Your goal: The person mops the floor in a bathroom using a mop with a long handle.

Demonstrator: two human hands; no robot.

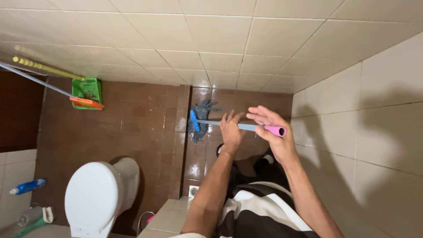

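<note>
Far left edge of the frame, low down: a blue bottle lies near the wall, with a clear spray bottle below it in the lower left corner. Upper left, a yellow-handled green dustpan stands against the tiled wall, and an orange-headed broom leans just in front of it, its grey pole running off the frame's left side. Lower left of centre sits the white toilet, lid down. Moving to centre, we note the mop: its grey string head rests on the brown floor at the foot of the back wall, blue collar just above it, pale blue shaft running rightward to a pink end cap. The left hand lies over the shaft mid-length, fingers spread and pointing toward the mop head rather than wrapped; we cannot tell if it grips at all. The right hand is at the pink end, palm flat and fingers extended over the shaft (it looks more like rolling or steadying between the palms than a closed grasp). The floor around the mop head glistens wet at centre, while the brown tiles to the left look duller; we judge the mopping partly done, with that left stretch near the toilet left to cover.
</note>
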